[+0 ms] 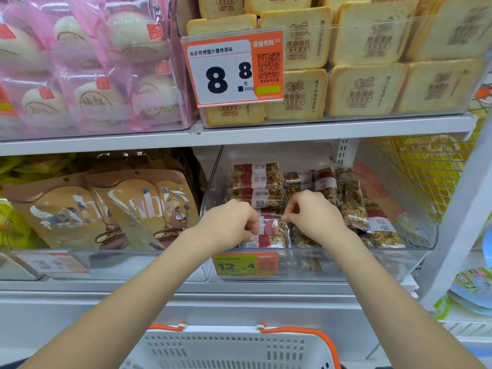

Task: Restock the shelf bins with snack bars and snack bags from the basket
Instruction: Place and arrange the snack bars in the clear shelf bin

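Observation:
Both my hands reach into a clear shelf bin (415,251) on the lower shelf, right of centre. My left hand (229,222) grips the left end of a snack bar (271,226), a clear wrapper with a red and white label. My right hand (311,214) pinches the right end of the same bar, which lies across the bin's front left. Several more snack bars (257,182) are stacked at the back left and lie loose on the right of the bin. The white basket (229,347) with orange handles sits below my arms.
Brown snack bags (149,209) fill the bin to the left. An orange price tag (246,265) hangs on the snack bar bin's front. Toast packs (367,86) and pink bun packs (93,75) fill the upper shelf. A white upright post (463,214) stands at the right.

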A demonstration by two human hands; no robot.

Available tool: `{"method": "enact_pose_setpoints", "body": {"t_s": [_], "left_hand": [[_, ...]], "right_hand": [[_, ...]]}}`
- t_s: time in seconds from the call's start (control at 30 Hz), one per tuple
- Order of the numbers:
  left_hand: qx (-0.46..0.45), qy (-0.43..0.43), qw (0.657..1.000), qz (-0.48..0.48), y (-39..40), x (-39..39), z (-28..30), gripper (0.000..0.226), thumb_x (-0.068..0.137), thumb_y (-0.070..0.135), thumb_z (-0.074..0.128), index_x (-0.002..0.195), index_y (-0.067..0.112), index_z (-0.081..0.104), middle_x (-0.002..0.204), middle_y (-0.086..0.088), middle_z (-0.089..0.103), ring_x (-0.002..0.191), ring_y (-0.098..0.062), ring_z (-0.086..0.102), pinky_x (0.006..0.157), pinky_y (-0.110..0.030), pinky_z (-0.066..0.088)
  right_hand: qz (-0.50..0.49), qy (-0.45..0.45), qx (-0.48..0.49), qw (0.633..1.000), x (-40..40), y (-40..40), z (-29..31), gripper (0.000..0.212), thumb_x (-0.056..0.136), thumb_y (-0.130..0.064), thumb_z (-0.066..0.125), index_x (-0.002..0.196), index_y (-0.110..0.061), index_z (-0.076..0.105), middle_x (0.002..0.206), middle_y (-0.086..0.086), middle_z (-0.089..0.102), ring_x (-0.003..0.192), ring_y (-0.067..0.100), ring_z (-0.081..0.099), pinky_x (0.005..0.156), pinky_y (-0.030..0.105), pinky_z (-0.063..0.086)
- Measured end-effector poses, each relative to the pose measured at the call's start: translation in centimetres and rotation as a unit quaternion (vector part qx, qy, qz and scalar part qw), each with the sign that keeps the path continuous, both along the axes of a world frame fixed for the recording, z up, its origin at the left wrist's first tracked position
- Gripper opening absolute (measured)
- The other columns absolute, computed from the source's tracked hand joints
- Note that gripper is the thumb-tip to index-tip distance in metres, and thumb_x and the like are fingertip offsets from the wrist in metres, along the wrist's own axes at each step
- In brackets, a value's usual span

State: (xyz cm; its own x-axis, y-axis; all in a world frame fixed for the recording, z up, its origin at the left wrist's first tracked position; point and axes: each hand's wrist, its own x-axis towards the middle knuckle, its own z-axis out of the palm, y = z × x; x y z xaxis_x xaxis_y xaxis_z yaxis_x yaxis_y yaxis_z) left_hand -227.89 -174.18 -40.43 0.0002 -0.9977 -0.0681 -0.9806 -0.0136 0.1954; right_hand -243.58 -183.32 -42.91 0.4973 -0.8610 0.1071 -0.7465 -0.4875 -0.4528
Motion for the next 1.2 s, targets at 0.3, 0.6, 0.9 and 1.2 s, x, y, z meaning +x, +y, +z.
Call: {"method": "enact_pose_setpoints", "body": {"t_s": [0.3,0.6,0.9,1.2], "left_hand": [[0.122,0.006,0.992,-0.031,-0.5,-0.2,-0.8,0.054,0.098,0.04,0.043,0.147,0.019,0.031,0.154,0.002,0.028,0.141,-0.02,0.029,0.113,-0.034,0.028],[0.062,0.005,0.997,-0.043,-0.1,-0.2,-0.2,0.063,0.089,0.043,0.058,0.145,0.027,0.034,0.156,0.0,0.018,0.143,-0.022,0.011,0.115,-0.039,0.016],[0.26,-0.066,0.96,-0.082,-1.0,-0.6,0.3,0.055,0.103,0.037,0.022,0.151,0.023,-0.002,0.159,0.001,-0.009,0.147,-0.016,-0.004,0.118,-0.031,0.001],[0.316,-0.136,0.936,-0.071,-2.6,-0.5,-0.3,0.062,0.104,0.035,0.023,0.147,0.023,-0.02,0.155,-0.001,-0.025,0.145,-0.019,-0.017,0.119,-0.041,-0.003]], "right_hand": [[-0.131,-0.053,-0.095,0.985,-2.9,-0.9,2.0,0.04,0.084,-0.035,0.068,0.114,-0.013,0.055,0.114,0.014,0.058,0.11,0.034,0.051,0.083,0.041,0.05],[-0.184,0.095,-0.089,0.974,-3.4,-1.3,0.4,0.056,0.084,-0.043,0.064,0.123,-0.004,0.053,0.131,0.02,0.046,0.121,0.037,0.04,0.089,0.043,0.044],[-0.227,-0.1,-0.053,0.967,-3.9,-2.6,0.6,0.01,0.085,-0.003,0.055,0.075,0.0,0.055,0.094,0.021,0.06,0.086,0.039,0.059,0.061,0.032,0.04],[-0.124,-0.269,0.012,0.955,-5.3,0.4,3.3,0.009,0.087,-0.013,0.066,0.082,-0.019,0.069,0.091,0.002,0.067,0.077,0.018,0.066,0.064,0.021,0.05]]}}
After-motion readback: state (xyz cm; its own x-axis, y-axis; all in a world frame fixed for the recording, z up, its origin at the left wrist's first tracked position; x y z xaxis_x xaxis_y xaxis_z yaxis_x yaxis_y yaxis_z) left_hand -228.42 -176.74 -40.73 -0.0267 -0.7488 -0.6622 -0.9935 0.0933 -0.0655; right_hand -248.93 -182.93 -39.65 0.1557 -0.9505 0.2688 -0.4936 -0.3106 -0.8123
